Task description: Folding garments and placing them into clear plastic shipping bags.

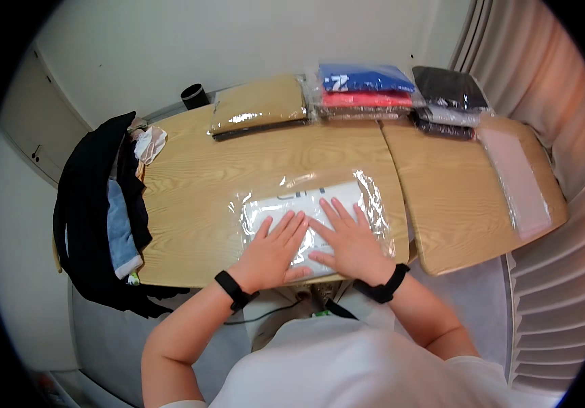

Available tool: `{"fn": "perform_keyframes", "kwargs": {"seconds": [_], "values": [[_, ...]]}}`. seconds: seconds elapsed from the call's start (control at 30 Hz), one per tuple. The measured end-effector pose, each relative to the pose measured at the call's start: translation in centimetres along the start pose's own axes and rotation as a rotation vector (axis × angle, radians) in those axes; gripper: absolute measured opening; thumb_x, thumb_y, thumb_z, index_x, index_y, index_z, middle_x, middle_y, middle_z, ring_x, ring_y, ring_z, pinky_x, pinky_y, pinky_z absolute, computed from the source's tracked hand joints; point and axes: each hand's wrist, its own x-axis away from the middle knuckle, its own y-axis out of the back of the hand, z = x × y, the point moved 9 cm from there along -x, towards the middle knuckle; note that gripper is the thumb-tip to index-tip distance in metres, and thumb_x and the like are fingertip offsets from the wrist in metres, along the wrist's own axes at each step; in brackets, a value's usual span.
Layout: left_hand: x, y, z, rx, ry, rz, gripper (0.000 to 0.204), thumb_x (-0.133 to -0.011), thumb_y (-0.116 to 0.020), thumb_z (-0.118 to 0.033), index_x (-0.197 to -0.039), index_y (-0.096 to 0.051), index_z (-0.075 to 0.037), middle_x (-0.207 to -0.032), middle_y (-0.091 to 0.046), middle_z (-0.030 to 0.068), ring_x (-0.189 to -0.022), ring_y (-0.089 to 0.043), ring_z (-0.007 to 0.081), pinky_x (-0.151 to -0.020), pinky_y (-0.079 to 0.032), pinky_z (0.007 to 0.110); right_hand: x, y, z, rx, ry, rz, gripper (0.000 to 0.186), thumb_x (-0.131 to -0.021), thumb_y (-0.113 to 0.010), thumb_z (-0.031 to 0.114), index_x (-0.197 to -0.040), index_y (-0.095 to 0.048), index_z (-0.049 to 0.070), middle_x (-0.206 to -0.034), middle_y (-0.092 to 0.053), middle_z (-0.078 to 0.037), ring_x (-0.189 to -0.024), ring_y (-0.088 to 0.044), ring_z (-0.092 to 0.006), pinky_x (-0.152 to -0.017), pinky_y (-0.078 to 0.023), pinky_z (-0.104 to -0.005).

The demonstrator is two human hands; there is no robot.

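The left hand (270,253) and the right hand (352,243) are lying flat, side by side, on a clear bag (376,204). The fingers (342,212) are spreading out straight and loose; they are not pinching or grabbing anything. The two pointing tips are nearly meeting, and it is hard to tell if they are touching.

A folded white cloth (265,209) is lying inside the bag, under the hands. The bag is sitting at the front edge of the counter (190,204), close to the person's tummy, so both arms are reaching it easily. The wide, flat palms are probably keeping the slippery bag from sliding and keeping the cloth smooth.

At the back, a tan pack (258,102), a blue pack (370,76) and a black pack (449,87) are resting on top of other packs. Their flat shape is likely helping them pile up. A pale pink pack (517,180) is lying alone on the right. Black clothes (92,204) are hanging over the left end, maybe because they are loose and floppy. All these are lying out of the arms' way.
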Motion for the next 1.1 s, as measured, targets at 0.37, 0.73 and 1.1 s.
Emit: {"fn": "perform_keyframes", "kwargs": {"seconds": [0.37,0.73,1.1], "values": [[0.5,-1.9,-0.1,0.080,0.026,0.062,0.086,-0.085,-0.044,-0.060,-0.141,-0.026,0.003,-0.147,-0.025,0.0199,-0.138,-0.022,0.0339,-0.107,-0.019,0.055,0.4,-1.0,0.1,-0.047,-0.010,0.083,0.062,-0.080,-0.058,0.053,-0.131,-0.049,0.019,-0.144,-0.034,-0.015,-0.133,-0.031,-0.0315,-0.104,-0.023,-0.0551],[-0.1,-1.7,0.1,0.086,0.053,0.073,0.084,-0.084,-0.049,-0.056,-0.142,-0.026,0.000,-0.148,-0.028,0.0148,-0.138,-0.024,0.0291,-0.108,-0.021,0.050,-0.1,-1.5,-0.4,-0.034,-0.023,0.136,0.062,-0.081,-0.057,0.053,-0.132,-0.048,0.019,-0.143,-0.034,-0.014,-0.134,-0.030,-0.0305,-0.105,-0.022,-0.0535],[0.8,-1.6,0.7,0.176,0.016,0.040,0.082,-0.086,-0.050,-0.053,-0.143,-0.022,-0.001,-0.150,-0.020,0.0184,-0.139,-0.018,0.0331,-0.108,-0.017,0.054,0.5,-0.1,0.4,0.025,-0.058,0.008,0.061,-0.079,-0.061,0.050,-0.131,-0.049,0.021,-0.143,-0.035,-0.015,-0.133,-0.031,-0.0306,-0.104,-0.022,-0.0555]]}}
